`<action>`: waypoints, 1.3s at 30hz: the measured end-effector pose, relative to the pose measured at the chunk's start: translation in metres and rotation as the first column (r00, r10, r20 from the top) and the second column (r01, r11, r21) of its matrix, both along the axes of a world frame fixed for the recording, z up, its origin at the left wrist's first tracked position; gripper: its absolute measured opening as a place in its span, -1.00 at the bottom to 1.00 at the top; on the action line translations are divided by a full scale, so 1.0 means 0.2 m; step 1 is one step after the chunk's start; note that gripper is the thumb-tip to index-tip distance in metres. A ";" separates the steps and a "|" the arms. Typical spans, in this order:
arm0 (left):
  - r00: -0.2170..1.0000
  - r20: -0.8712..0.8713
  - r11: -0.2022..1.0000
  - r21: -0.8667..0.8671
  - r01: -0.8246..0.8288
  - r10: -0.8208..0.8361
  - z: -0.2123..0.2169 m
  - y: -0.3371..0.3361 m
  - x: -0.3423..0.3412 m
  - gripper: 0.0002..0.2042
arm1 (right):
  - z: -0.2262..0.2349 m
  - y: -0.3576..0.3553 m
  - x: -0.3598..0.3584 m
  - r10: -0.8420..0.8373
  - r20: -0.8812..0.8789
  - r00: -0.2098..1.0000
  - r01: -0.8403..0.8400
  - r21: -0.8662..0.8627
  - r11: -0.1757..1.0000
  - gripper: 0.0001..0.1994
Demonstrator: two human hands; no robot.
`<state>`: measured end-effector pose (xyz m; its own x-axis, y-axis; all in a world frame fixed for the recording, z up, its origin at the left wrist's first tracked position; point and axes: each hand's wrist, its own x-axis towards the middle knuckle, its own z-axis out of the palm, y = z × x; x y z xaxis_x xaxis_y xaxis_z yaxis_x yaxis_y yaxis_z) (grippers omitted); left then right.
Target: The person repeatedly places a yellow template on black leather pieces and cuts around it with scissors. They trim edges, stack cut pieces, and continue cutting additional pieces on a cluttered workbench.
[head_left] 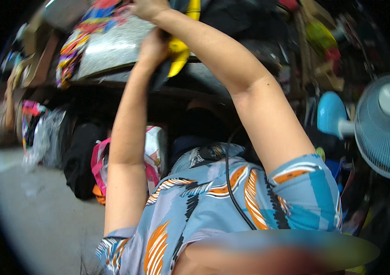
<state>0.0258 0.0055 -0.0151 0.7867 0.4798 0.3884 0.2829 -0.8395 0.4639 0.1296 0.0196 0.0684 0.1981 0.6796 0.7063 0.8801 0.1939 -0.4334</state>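
A yellow and black bag point(179, 50) is gripped by the closed left hand point(153, 46). At 12 o'clock, the right hand point(147, 8) is curled on it too.

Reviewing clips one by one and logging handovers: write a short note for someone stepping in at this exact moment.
Left hand: raised, gripping a dark item with a yellow part at the edge of the speckled grey table.
Right hand: also raised, resting on the things piled at the table's far side; its grasp is hidden.
Colourful cloth hangs over the table's left edge; pink bag on the floor below.
Done: item gripped. Left: it is not yet clear of the table.
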 end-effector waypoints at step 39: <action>0.993 0.113 0.976 -0.211 0.060 -0.037 0.08 -0.05 -0.03 -0.67 | -0.08 -2.30 0.58 -0.638 0.379 0.670 0.731 -0.191 0.655 -0.66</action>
<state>0.0188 -0.0040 0.0003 0.7703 0.5233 0.3643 0.1831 -0.7288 0.6598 0.2457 -0.4401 0.0530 0.5402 0.6052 0.5847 0.7867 -0.6099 -0.0956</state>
